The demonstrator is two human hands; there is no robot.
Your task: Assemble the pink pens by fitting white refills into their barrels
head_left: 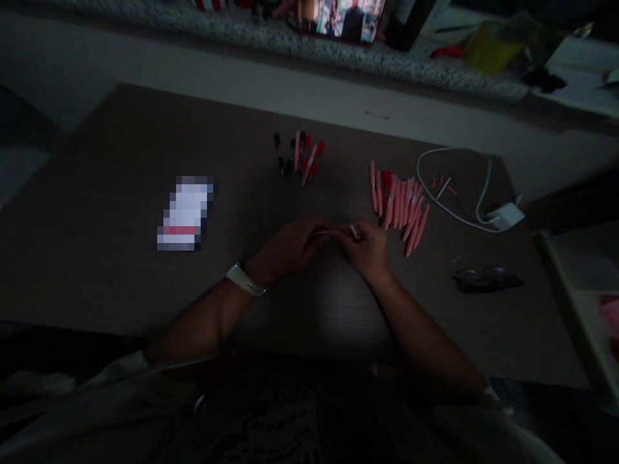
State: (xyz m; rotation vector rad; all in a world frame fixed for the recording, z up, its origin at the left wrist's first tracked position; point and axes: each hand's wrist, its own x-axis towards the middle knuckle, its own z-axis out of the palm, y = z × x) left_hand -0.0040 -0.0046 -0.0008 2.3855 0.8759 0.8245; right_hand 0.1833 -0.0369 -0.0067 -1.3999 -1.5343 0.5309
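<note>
My left hand (pixel 294 245), with a pale watch strap (pixel 245 280) at the wrist, meets my right hand (pixel 366 248) above the near middle of the table. Both hands are closed, fingertips together on a slender pen-like piece (pixel 325 232) that is mostly hidden by the fingers. A short white piece (pixel 354 231) sticks out of my right hand's grip; whether it is part of the same thing I cannot tell. Just right of my right hand lies a row of pink pens (pixel 401 203). Beyond my hands is a smaller group of pink pens (pixel 309 164) with black and red caps.
A lit phone (pixel 185 212) lies on the dark table (pixel 120 283) at left. To the right are a white cable with its charger (pixel 505 216), small pink bits (pixel 451 191) and eyeglasses (pixel 487 280). A stone ledge (pixel 242 27) behind holds a lit screen (pixel 341 19) and clutter.
</note>
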